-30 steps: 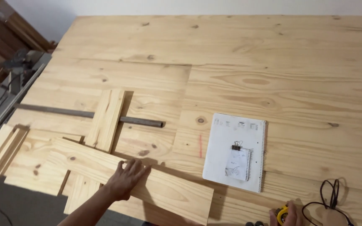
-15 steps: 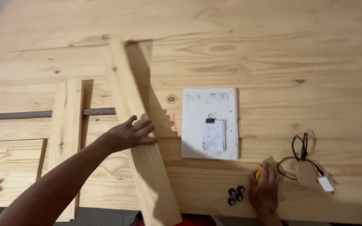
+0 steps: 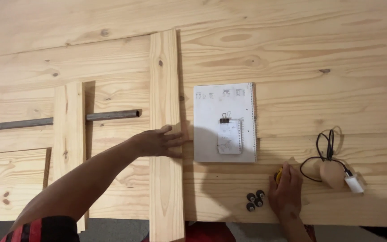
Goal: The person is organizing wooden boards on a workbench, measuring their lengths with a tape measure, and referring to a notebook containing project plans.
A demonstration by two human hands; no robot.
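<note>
I see the left hand [image 3: 160, 142] lying flat on a long pine board [image 3: 165, 134], fingers spread and pointing right, palm down, pressing rather than clasping, nothing wrapped in it. The board runs straight away from me, from the near table edge up toward the middle of the table [image 3: 292, 36], and its near end sticks out past the edge. Fingertips reach the board's right side, just beside the notebook [image 3: 211, 116].

The right hand [image 3: 285, 190] sits near the front edge, curled over a yellow tape measure [image 3: 279, 175]; only a sliver of yellow shows by the fingers, so I read the hand as closed on it, though most of the thing is hidden.

The notebook is spiral-bound, white, lying flat right of the board, with a smaller slip of paper held on by a black binder clip [image 3: 224, 120]. Three small black knobs [image 3: 255, 200] cluster just left of the right hand, touching each other.

Right of that hand lies a looped black cable [image 3: 325, 150] with a white plug [image 3: 354, 183] at its end, beside a small round wooden piece [image 3: 331, 174].

Left of the long board, a shorter board [image 3: 69, 134] lies parallel, resting across a grey metal tube [image 3: 113, 114] that runs left to right. The tube's open end stops just short of the long board. A flat pine panel [image 3: 10, 179] sits far left.
</note>
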